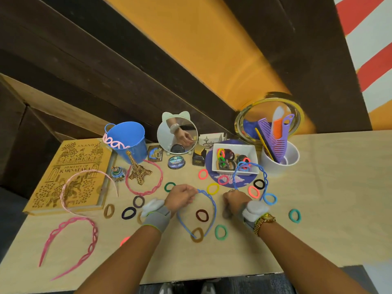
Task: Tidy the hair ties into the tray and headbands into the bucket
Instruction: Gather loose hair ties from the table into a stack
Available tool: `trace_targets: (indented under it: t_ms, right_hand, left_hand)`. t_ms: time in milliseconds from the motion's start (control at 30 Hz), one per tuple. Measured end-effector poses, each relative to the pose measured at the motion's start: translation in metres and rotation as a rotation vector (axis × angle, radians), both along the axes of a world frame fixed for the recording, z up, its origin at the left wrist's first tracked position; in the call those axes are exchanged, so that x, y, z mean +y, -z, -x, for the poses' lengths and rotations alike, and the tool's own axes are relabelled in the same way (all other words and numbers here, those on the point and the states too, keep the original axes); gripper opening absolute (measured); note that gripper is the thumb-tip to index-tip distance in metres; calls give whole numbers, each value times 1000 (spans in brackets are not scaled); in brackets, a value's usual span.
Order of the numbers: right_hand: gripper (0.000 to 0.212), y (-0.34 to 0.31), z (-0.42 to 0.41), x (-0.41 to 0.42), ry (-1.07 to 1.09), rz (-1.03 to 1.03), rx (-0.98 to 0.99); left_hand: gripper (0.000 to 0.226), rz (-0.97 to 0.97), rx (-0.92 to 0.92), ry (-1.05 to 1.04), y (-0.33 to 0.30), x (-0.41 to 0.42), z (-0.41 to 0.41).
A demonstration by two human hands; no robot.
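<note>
My left hand [182,196] pinches the top of a plain blue headband [213,211] that lies arched on the table around a maroon hair tie [202,215]. My right hand [234,201] is curled round one end of a blue chain-pattern headband [263,172], which loops over the white tray [235,146]. The tray holds several hair ties. The blue bucket [131,134] at the back left has a pink headband [114,143] in it. Three more pink headbands [74,234] lie at the left. Several hair ties [221,231] are scattered over the table.
A large book [70,166] lies at the left, with an Eiffel Tower model [137,170] beside it. At the back stand a cat-ear mirror [177,132], a gold mirror [268,102] and a white cup of combs [292,158]. The table's front edge [212,274] is near me.
</note>
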State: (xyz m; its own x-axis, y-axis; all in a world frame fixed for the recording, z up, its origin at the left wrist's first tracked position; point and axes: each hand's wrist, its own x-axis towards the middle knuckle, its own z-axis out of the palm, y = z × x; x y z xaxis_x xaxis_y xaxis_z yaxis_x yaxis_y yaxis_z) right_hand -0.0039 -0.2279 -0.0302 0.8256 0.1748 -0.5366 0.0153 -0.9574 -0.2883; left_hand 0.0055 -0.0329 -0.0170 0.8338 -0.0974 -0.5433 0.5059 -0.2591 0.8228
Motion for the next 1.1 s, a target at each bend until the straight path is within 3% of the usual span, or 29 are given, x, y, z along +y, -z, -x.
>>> trace_targets:
  t_ms: [167,267,333,400,533,633,733,900,1100]
  right_hand:
    - [18,-9,-7,7,166,-190,-144]
    - [24,-28,-17,19,297,-444,-138]
    - [19,-37,-23,26,347,-511,-123]
    - [10,-40,-29,33,342,-550,-155]
    - [9,-36,-36,43,446,-616,-199]
    - [17,-22,-43,44,429,-522,-224]
    - [26,-5,-45,41,248,-255,-207]
    - [35,14,-52,37,-23,16,-50]
    - [27,15,-53,43,-6,56,-100]
  left_hand:
    - [6,36,-4,51,-4,-2,-1]
    - [21,51,6,68,-11,-6,-2]
    - [22,56,15,72,-14,-6,-4]
    - [10,54,20,60,-16,-4,-7]
    - [9,87,26,-2,-16,7,-11]
    - [10,73,5,-32,-15,16,-12]
    - [13,92,15,-66,-13,22,-13]
    - [16,123,51,-91,-8,27,-13]
    - [17,108,68,-86,-4,31,-14]
